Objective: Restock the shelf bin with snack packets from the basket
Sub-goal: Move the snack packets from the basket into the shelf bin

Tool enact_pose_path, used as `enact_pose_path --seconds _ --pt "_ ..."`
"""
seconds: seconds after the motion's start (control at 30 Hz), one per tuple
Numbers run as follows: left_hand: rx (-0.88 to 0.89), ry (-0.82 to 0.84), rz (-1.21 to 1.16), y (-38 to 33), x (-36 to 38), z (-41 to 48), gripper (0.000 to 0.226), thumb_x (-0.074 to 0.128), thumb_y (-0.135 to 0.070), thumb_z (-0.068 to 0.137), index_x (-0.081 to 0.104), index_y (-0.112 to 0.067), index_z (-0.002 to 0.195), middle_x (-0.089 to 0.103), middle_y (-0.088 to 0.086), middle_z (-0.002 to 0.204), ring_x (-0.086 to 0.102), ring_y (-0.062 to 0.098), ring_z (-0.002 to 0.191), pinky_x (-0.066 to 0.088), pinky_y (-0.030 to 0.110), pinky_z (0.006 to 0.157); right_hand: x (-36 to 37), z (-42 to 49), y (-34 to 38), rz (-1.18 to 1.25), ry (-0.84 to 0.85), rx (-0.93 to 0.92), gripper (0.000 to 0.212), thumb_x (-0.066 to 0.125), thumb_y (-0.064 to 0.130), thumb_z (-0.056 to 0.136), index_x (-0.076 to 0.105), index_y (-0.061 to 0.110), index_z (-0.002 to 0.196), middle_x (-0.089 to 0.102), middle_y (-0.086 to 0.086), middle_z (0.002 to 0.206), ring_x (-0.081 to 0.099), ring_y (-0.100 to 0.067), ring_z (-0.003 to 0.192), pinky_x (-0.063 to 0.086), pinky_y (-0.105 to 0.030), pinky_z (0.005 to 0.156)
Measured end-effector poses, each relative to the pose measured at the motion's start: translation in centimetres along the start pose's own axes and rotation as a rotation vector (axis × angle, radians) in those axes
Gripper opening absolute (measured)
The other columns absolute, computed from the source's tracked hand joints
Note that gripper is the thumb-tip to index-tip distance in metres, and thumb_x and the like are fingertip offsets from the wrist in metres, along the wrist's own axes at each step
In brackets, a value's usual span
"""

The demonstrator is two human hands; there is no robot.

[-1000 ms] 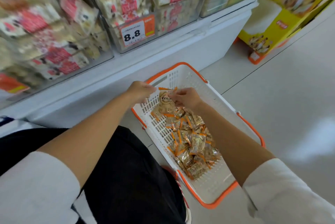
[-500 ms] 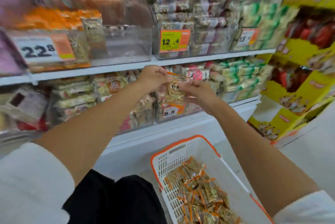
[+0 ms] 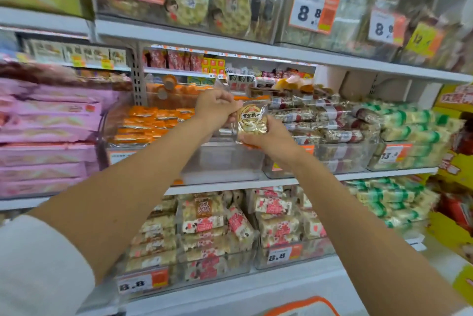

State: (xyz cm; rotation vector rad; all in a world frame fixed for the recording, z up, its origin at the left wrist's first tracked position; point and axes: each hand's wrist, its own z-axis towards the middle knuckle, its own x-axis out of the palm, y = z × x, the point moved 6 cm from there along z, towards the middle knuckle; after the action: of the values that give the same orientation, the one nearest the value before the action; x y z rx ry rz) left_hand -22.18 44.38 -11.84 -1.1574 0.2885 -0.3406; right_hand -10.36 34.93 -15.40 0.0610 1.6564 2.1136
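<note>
A clear snack packet (image 3: 252, 121) with a round brown label and orange ends is held up between both hands, in front of the middle shelf. My left hand (image 3: 216, 107) pinches its upper left edge. My right hand (image 3: 268, 139) grips it from below. Just behind and under the packet stands a clear plastic shelf bin (image 3: 225, 159), and the part I can see holds nothing. Only the orange rim of the basket (image 3: 304, 306) shows at the bottom edge.
Orange packets (image 3: 151, 121) fill the bin to the left, wrapped bars (image 3: 325, 121) the bin to the right. Pink packs (image 3: 48, 136) are stacked far left. More stocked bins with price tags sit on the shelves above and below. Yellow display boxes (image 3: 458, 162) stand at right.
Both hands have lifted the packet out of the basket and up to the middle shelf. My view has swung up from the floor basket to the shelves.
</note>
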Motion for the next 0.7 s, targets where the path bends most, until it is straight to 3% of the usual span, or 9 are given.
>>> enact_pose_path --seconds 0.17,0.2,0.27,0.37,0.43,0.53,0.7 --pt "-0.003 -0.012 0.111 -0.2 -3.9 4.3 0.012 0.072 -0.009 0.085 0.06 -0.008 0.084 0.065 0.011 0.082 0.061 0.016 0.062 0.059 0.026 0.063 2.1 5.6 0.9 -0.15 0.076 -0.047 0.019 0.078 0.019 0.081 0.067 0.016 0.096 0.074 0.005 0.084 0.069 -0.006 0.072 0.053 -0.016 0.066" --pt "-0.002 -0.008 0.166 0.0 -4.6 5.3 0.012 0.072 -0.009 0.086 0.06 -0.009 0.084 0.066 0.011 0.085 0.062 0.018 0.065 0.059 0.028 0.065 2.8 6.3 0.9 -0.157 0.109 -0.026 0.01 0.075 0.022 0.084 0.067 0.016 0.086 0.071 0.009 0.074 0.066 -0.002 0.064 0.049 -0.013 0.062" --pt "-0.007 0.028 0.293 1.1 -5.9 7.1 0.012 0.072 -0.01 0.086 0.06 -0.011 0.082 0.066 0.013 0.093 0.066 0.021 0.075 0.061 0.032 0.069 3.6 8.6 -0.5 -0.182 0.123 0.022 0.026 0.07 0.019 0.089 0.059 0.012 0.067 0.06 0.01 0.053 0.052 0.003 0.045 0.04 -0.01 0.049" --pt "0.008 0.106 0.504 3.6 -7.0 9.6 0.013 0.072 -0.009 0.085 0.061 -0.012 0.08 0.067 0.013 0.085 0.065 0.019 0.071 0.058 0.03 0.062 5.1 12.6 -3.0 -0.326 0.111 0.045 0.033 0.077 0.016 0.083 0.059 -0.009 0.07 0.054 -0.012 0.063 0.046 -0.002 0.041 0.035 -0.014 0.042" --pt "0.024 0.15 0.658 4.9 -7.5 10.3 0.01 0.074 -0.012 0.084 0.065 -0.01 0.081 0.066 0.005 0.079 0.065 0.02 0.079 0.055 0.033 0.074 6.1 14.4 -4.3 -0.443 0.14 0.072 0.035 0.081 0.018 0.078 0.056 -0.005 0.066 0.05 -0.016 0.066 0.044 -0.004 0.038 0.034 -0.016 0.039" --pt "0.004 0.211 0.842 7.2 -8.1 11.3 0.01 0.076 -0.017 0.082 0.073 -0.009 0.086 0.064 -0.002 0.083 0.061 0.019 0.09 0.046 0.028 0.078 7.8 16.8 -6.5 -0.689 0.253 0.147 0.046 0.08 0.03 0.079 0.047 0.011 0.052 0.051 -0.006 0.047 0.045 -0.006 0.038 0.039 -0.014 0.045" --pt "-0.02 0.223 1.028 9.2 -9.6 12.4 0.011 0.078 -0.024 0.08 0.076 -0.014 0.081 0.07 -0.001 0.089 0.063 0.016 0.089 0.051 0.031 0.081 9.9 18.7 -7.7 -0.754 0.332 0.25 0.037 0.081 0.028 0.078 0.056 0.011 0.055 0.065 -0.01 0.065 0.06 -0.015 0.053 0.058 -0.03 0.075"
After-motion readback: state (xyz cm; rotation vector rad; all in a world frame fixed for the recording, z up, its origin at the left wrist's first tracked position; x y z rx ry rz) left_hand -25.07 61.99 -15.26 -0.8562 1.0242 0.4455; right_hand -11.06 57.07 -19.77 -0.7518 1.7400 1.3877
